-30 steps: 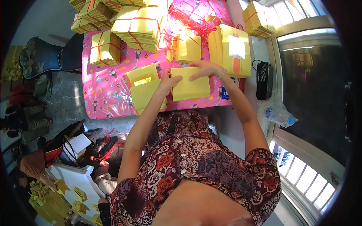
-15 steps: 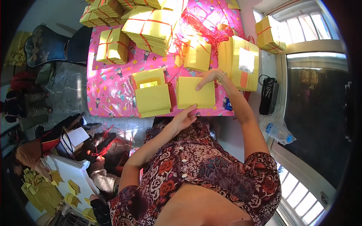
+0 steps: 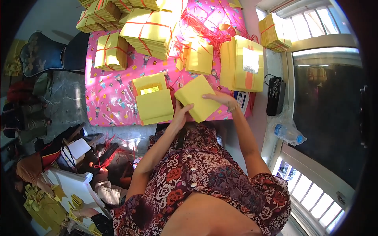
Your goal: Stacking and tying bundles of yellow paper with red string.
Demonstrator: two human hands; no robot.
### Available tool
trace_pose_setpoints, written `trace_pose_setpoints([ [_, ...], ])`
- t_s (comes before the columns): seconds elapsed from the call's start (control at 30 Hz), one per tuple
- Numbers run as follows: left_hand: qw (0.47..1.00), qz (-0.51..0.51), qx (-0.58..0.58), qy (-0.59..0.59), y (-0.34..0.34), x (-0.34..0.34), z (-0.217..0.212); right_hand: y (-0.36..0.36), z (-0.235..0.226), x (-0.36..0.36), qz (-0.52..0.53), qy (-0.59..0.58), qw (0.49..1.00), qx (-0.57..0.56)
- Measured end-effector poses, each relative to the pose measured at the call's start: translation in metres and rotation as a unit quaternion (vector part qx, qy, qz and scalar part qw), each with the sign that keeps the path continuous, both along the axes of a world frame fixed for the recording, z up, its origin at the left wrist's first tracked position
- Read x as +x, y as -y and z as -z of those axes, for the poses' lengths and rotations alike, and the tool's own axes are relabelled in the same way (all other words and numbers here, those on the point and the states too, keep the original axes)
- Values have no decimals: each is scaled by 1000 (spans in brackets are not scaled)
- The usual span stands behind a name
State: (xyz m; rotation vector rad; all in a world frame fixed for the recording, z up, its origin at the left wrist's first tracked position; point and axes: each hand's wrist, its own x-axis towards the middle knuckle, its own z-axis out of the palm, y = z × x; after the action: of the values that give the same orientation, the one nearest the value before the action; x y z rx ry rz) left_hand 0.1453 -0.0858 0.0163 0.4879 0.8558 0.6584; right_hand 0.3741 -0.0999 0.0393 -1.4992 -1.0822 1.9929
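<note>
— One thing in the grip?

— One yellow paper stack [image 3: 197,95]. Left hand [image 3: 182,115] clamped on the near left edge, thumb on top; right hand [image 3: 222,99] clamped on the right side, lower fingers hidden.

— Lying square?

— Turned cornerwise, near the front edge of the pink tablecloth [image 3: 110,88]. Lifted or resting: impossible to tell.

— And close beside the grip?

— To the left, folded yellow papers [image 3: 154,108]; just past the right hand, a blue-and-white item [image 3: 241,103], partly covered.

— Farther out?

— Straight beyond the grip, a small yellow bundle [image 3: 200,57], then a tangle of red string [image 3: 208,34]. Beyond to the right, a taller yellow pile [image 3: 239,72] with a white label [image 3: 251,59]; beyond to the left, string-tied yellow stacks [image 3: 147,29]. Well off right, a clear plastic bottle [image 3: 286,132].
</note>
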Motion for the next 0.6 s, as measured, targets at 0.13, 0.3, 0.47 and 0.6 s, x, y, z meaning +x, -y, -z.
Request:
trace_pose_setpoints([
  [0.13, 1000, 11, 14, 4, -13, 2, 9, 28, 14, 4, 119, -127, 985, -15],
  [0.3, 1000, 24, 11, 8, -11, 3, 7, 27, 20, -3, 145, -133, 980, -37],
  [0.47, 998, 41, 14, 43, -19, 5, -2, 33, 24, -17, 200, -174, 964, -32],
  [0.6, 999, 9, 33, -10, -9, 10, 0, 32, 20, -13, 203, -138, 968, -44],
])
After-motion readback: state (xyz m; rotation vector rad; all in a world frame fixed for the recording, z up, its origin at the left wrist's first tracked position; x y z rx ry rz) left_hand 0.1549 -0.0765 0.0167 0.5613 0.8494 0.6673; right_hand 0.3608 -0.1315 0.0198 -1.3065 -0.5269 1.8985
